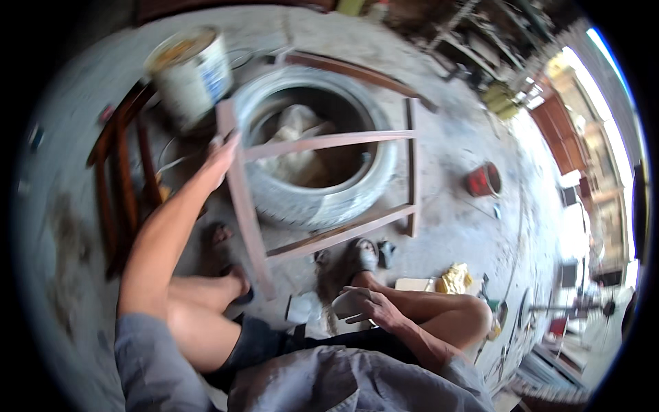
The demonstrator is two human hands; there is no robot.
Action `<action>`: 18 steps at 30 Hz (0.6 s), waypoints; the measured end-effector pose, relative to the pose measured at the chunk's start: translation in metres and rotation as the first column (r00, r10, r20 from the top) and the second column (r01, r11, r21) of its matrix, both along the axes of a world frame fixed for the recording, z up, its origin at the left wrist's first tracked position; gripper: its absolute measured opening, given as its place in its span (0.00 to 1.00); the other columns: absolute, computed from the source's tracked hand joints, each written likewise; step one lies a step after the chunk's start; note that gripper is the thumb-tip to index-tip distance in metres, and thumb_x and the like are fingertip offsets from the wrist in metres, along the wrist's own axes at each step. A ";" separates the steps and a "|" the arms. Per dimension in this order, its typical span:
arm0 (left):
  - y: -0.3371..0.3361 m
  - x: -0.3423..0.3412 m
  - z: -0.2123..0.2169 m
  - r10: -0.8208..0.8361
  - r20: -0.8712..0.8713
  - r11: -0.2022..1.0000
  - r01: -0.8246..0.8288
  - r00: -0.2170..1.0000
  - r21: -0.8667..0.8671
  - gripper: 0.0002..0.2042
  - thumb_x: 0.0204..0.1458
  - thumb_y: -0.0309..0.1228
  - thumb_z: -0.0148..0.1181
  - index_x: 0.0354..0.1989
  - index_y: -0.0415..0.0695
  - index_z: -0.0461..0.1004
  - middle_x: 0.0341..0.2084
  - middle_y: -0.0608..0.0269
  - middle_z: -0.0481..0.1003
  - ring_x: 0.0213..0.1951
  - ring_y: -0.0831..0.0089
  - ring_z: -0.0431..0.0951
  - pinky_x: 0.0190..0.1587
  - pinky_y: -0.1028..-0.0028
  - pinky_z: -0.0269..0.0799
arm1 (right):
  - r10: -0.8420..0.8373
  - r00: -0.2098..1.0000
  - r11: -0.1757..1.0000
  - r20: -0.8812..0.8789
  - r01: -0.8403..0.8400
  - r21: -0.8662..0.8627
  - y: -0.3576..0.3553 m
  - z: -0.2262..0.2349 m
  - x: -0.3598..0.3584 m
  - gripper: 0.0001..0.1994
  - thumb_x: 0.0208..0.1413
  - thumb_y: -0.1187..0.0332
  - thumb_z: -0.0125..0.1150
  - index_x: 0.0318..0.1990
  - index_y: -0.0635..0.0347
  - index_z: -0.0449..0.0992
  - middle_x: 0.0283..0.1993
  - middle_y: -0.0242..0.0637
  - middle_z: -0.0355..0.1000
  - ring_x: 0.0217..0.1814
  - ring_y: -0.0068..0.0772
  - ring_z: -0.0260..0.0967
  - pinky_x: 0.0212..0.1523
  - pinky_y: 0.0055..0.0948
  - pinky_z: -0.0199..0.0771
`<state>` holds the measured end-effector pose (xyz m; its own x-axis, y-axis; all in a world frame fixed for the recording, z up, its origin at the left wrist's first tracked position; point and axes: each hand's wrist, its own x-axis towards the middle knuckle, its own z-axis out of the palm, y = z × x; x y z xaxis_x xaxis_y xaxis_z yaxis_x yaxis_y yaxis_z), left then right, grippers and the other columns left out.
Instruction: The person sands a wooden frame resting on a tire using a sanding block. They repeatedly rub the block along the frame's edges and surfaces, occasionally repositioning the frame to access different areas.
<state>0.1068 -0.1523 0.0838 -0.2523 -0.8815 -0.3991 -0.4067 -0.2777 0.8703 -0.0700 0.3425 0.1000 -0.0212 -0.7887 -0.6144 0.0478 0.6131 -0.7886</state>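
Note:
My left hand [222, 159] is closed around the upper part of the left rail of a wooden frame [248, 206]. The frame has a reddish-brown long rail and crossbars, and it leans over a large tire [322, 209] lying flat on the floor. A pale, crumpled sack [292, 130] shows inside the tire's opening. Above my right thigh, my right hand [382, 309] holds a flat grey-beige sheet [349, 304] that looks like sandpaper. That sheet is apart from the frame.
A dirty white bucket [189, 86] stands at the far left, by dark brown wooden pieces [123, 172]. To the right is a small red pail [484, 180]. A yellow crumpled cloth or wrapper [454, 279] lies beside my right knee. Shelving and clutter line the far right.

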 end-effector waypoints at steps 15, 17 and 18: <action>-0.013 0.006 -0.028 -0.013 0.273 0.984 0.061 0.962 -0.166 0.48 0.60 0.56 0.55 0.75 0.31 0.43 0.72 0.34 0.53 0.72 0.46 0.59 0.72 0.58 0.55 | -0.178 0.568 0.942 -0.803 0.335 0.028 0.058 0.070 -0.236 0.11 0.62 0.66 0.57 0.39 0.64 0.81 0.25 0.41 0.77 0.25 0.30 0.77 0.30 0.35 0.77; -0.036 0.022 -0.047 0.061 0.319 0.887 0.095 0.946 -0.453 0.46 0.60 0.50 0.58 0.75 0.30 0.43 0.72 0.32 0.53 0.71 0.45 0.58 0.73 0.58 0.54 | -0.251 0.538 0.920 -0.805 0.392 -0.025 0.064 0.036 -0.240 0.11 0.60 0.65 0.57 0.37 0.62 0.82 0.25 0.44 0.78 0.27 0.33 0.80 0.31 0.39 0.78; -0.039 0.023 -0.053 0.091 0.331 0.812 0.123 0.939 -0.571 0.45 0.59 0.46 0.60 0.75 0.29 0.43 0.72 0.32 0.53 0.71 0.45 0.58 0.73 0.58 0.54 | -0.244 0.517 0.913 -0.821 0.408 -0.014 0.077 0.008 -0.243 0.11 0.60 0.65 0.57 0.37 0.62 0.82 0.24 0.42 0.77 0.26 0.32 0.78 0.30 0.38 0.78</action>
<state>0.1294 -0.1917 0.0312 -0.2175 -0.9687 0.1198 -0.6952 0.2399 0.6776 -0.3134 0.4196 0.1084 -0.7952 -0.5135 -0.3225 -0.3187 0.8064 -0.4981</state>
